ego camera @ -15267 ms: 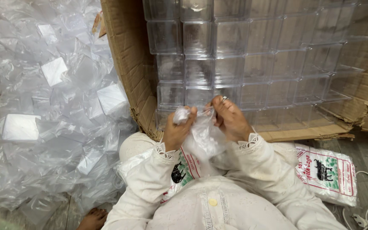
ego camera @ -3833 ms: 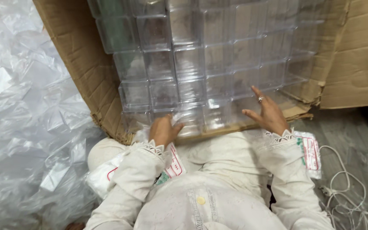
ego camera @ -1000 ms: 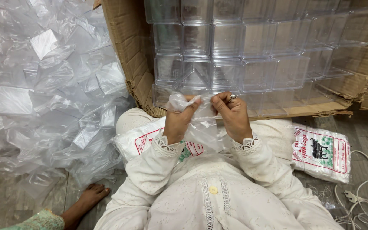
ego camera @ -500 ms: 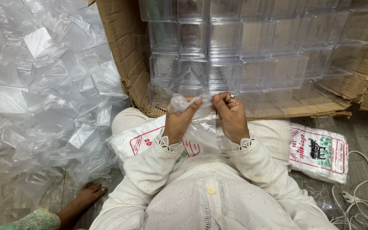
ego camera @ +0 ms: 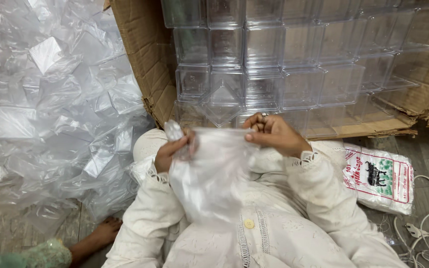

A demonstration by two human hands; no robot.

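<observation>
1. Clear plastic bag (ego camera: 213,183) hangs in front of the person's chest, held up by its top edge between both hands, its body drooping over the cream embroidered garment (ego camera: 254,238).
2. Left hand (ego camera: 172,151) has its fingers closed on the bag's left top corner, with a twisted bit of film sticking up above the grip.
3. Right hand (ego camera: 274,136) pinches the bag's right top edge between thumb and fingers, which are shut on the film; a ring shows on one finger.
4. Just beyond the hands lies a clear plastic box (ego camera: 222,101), turned cornerwise, at the mouth of the carton.
5. Behind it, a brown cardboard carton (ego camera: 142,69) lies open on its side, filled with rows of stacked clear plastic boxes (ego camera: 299,54).
6. To the left, a large heap of bagged clear boxes (ego camera: 50,109) covers the floor.
7. To the right of the person's knee rests a white printed packet of bags (ego camera: 381,178), and past it a white cable with a plug (ego camera: 423,226) lies coiled on the floor.
8. At the lower left, another person's bare foot (ego camera: 103,233) and a green sleeve or hem (ego camera: 31,255) show.
</observation>
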